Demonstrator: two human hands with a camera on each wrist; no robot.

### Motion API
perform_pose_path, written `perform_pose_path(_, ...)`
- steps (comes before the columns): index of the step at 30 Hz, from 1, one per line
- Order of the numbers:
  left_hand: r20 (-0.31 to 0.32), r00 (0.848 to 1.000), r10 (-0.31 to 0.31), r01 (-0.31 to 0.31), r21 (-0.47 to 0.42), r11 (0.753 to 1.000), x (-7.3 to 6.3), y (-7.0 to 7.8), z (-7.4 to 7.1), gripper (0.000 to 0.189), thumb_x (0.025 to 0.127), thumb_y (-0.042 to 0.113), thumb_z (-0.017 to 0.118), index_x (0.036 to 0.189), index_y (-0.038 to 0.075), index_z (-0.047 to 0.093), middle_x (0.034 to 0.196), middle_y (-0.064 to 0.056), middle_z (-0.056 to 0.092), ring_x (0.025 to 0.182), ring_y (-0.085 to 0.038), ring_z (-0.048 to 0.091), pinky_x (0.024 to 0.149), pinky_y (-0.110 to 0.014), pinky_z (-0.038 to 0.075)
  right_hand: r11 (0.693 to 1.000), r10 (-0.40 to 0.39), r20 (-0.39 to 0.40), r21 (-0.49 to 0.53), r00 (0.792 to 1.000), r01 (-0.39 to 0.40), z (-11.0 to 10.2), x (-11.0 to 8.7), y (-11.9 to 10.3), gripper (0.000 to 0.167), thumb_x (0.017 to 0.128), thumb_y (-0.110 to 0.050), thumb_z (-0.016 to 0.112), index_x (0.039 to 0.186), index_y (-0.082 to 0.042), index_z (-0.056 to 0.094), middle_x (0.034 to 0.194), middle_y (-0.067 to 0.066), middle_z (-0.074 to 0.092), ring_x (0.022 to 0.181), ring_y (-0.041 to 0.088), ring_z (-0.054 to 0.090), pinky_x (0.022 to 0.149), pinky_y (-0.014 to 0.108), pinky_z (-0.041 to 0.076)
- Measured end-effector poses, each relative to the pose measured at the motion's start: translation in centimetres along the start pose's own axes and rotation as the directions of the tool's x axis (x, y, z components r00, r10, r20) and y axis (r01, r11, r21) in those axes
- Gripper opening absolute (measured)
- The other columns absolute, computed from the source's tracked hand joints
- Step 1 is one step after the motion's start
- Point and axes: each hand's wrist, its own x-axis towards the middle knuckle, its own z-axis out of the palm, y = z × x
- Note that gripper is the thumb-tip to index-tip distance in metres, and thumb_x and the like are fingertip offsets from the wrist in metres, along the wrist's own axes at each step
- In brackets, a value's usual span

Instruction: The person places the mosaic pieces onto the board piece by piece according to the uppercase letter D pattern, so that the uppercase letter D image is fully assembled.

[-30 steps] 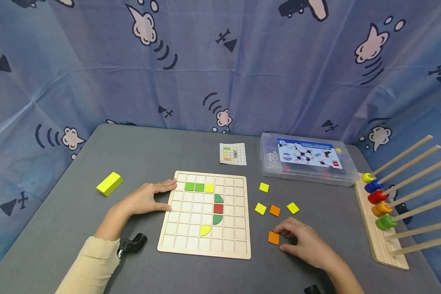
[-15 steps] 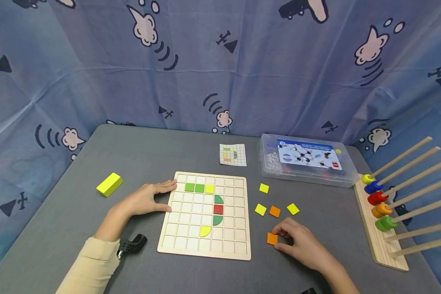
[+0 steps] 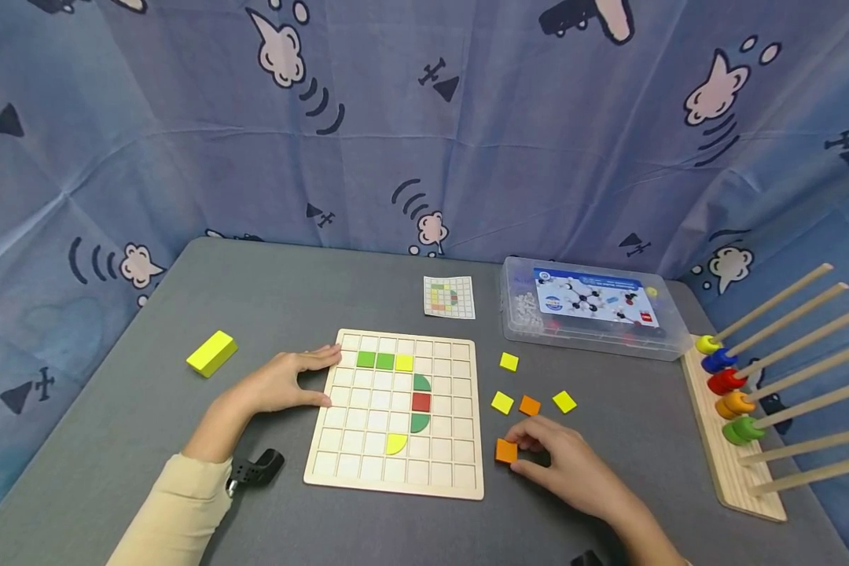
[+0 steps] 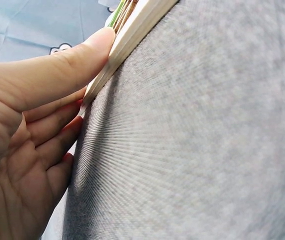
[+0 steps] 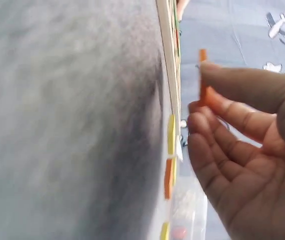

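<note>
My right hand pinches an orange square tile between thumb and fingers, just right of the wooden grid board. In the right wrist view that orange tile is held clear of the table, edge-on to the camera. My left hand touches the board's left edge with thumb and fingertips spread apart. Up close, the left thumb lies at the board's rim. The board's cells hold two green squares, a yellow square, a red square, two green rounded pieces and a yellow one.
Right of the board lie another orange tile and three yellow tiles. Behind are a printed grid card and a clear plastic box. A wooden peg rack with coloured beads stands right; a yellow block lies left.
My right hand has lifted the orange tile from the table and moved left toward the board with it. The left hand and the board have stayed in place.
</note>
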Motion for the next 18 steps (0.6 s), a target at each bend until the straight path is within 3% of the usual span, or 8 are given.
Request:
perform_pose_path(7, 0.000, 1.000, 0.006, -0.006, 0.014, 1.000, 0.1, 0.0, 0.0, 0.077, 0.077, 0.038, 0.076, 0.141, 0.007, 0.046, 0.151, -0.006, 0.037, 0.140, -0.032, 0.030, 0.111, -0.055, 0.028, 0.994, -0.093, 0.004, 0.056, 0.996, 0.093, 0.7, 1.4, -2.7, 0.023, 0.082, -0.018, 0.075, 0.103, -0.020, 0.065, 0.097, -0.011, 0.060, 0.086, 0.008, 0.057, 0.077, 0.026, 0.053)
perform_pose_path(18, 0.005, 1.000, -0.001, 0.001, 0.009, 1.000, 0.0, 0.1, 0.0, 0.078, 0.077, 0.037, 0.077, 0.141, 0.007, 0.045, 0.151, -0.005, 0.035, 0.141, -0.033, 0.029, 0.111, -0.056, 0.026, 0.977, -0.199, -0.009, 0.077, 0.980, 0.199, 3.9, 4.1, -7.0, 0.022, 0.080, -0.014, 0.076, 0.099, -0.015, 0.067, 0.093, -0.009, 0.061, 0.081, 0.011, 0.054, 0.072, 0.023, 0.048)
